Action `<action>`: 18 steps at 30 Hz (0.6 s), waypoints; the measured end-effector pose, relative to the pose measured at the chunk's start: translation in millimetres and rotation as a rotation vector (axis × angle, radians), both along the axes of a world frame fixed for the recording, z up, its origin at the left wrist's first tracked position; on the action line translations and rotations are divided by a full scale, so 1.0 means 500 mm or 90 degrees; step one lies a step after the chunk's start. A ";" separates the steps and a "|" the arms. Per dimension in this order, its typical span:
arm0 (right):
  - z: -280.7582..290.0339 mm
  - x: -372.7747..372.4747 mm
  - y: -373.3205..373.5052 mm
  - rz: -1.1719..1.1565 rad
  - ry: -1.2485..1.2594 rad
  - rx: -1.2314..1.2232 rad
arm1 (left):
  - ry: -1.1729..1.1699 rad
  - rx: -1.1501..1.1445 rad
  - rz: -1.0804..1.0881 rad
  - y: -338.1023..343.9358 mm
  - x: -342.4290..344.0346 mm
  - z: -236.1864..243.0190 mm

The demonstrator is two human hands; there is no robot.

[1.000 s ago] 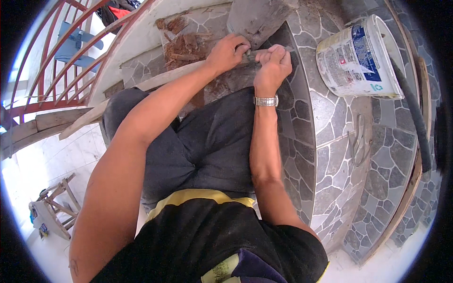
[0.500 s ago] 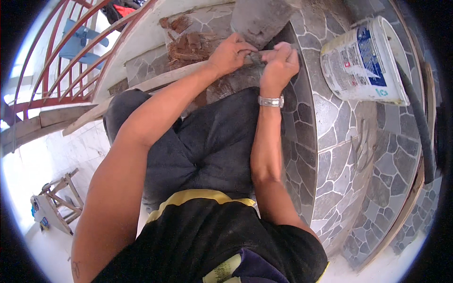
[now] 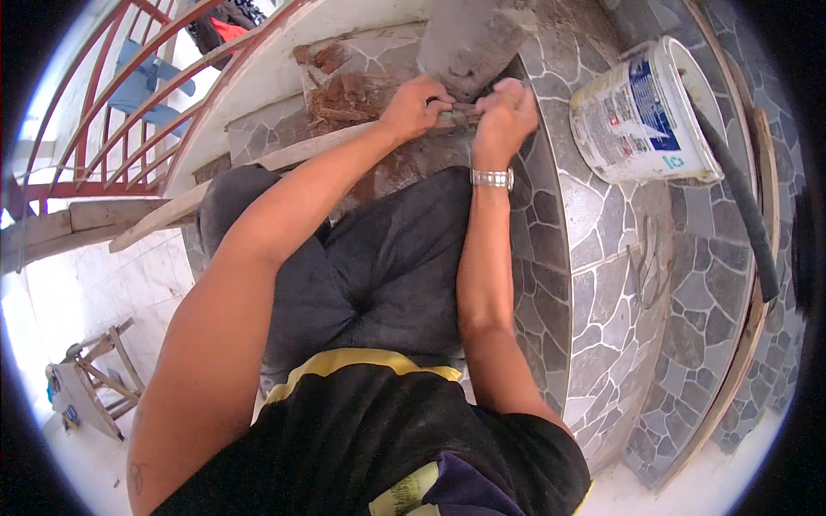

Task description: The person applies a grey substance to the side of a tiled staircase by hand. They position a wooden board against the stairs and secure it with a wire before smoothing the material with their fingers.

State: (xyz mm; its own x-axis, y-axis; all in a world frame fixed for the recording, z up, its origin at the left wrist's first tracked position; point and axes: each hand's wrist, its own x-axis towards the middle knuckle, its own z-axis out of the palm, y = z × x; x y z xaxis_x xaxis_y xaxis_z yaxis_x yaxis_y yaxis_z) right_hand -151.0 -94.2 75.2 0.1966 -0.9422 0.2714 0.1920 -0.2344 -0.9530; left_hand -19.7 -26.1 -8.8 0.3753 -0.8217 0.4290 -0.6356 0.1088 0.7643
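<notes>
My left hand [image 3: 416, 107] reaches to the far middle with thumb and fingertips pinched together. Close on its right is my right hand [image 3: 505, 122], fingers curled in, a metal watch on the wrist. Between the two sets of fingertips shows a thin greyish strip or edge [image 3: 465, 110], too small to name. Just beyond the hands stands a rough grey cement surface [image 3: 475, 52]. Reddish-brown crumbly rubble [image 3: 348, 99] lies left of it on a stone-patterned surface. A long wooden strip [image 3: 297, 152] passes under my left forearm.
To the right, a white paint bucket [image 3: 615, 120] stands on stone-patterned steps [image 3: 594, 310], with a dark hose or rod [image 3: 740, 198] at its side. A red metal railing [image 3: 103, 129] rises at the upper left. A small wooden stool [image 3: 99, 383] sits at the lower left.
My left hand has shifted slightly down and left, and my right hand slightly left. The bucket sits a little further left in view, as the view itself has moved.
</notes>
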 end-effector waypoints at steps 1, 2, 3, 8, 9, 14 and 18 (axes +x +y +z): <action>0.013 -0.003 0.014 -0.029 -0.004 -0.006 | -0.004 0.016 0.010 -0.003 0.007 -0.003; 0.012 -0.007 0.018 0.022 -0.059 0.056 | -0.008 0.032 0.022 -0.003 0.015 -0.006; 0.013 -0.008 0.036 0.025 -0.029 0.045 | -0.009 0.032 0.036 0.001 0.018 -0.011; 0.006 -0.027 0.017 0.029 -0.099 0.028 | 0.032 0.007 -0.018 -0.002 -0.013 0.014; 0.005 -0.031 0.012 0.037 -0.109 0.057 | 0.035 0.007 -0.022 -0.002 -0.017 0.015; 0.006 -0.039 0.029 0.080 -0.094 0.129 | 0.021 -0.009 -0.028 -0.005 0.011 -0.012; 0.014 -0.032 0.033 -0.004 0.016 0.027 | -0.016 0.034 -0.029 -0.010 0.019 -0.021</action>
State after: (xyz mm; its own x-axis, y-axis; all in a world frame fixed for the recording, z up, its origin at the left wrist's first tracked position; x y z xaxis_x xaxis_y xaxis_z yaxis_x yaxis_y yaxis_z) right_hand -167.1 -77.8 82.3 0.1964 -0.9540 0.2264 0.1658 -0.1953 -0.9666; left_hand -9.9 -31.0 -19.5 0.3262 -0.8598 0.3928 -0.6497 0.0980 0.7539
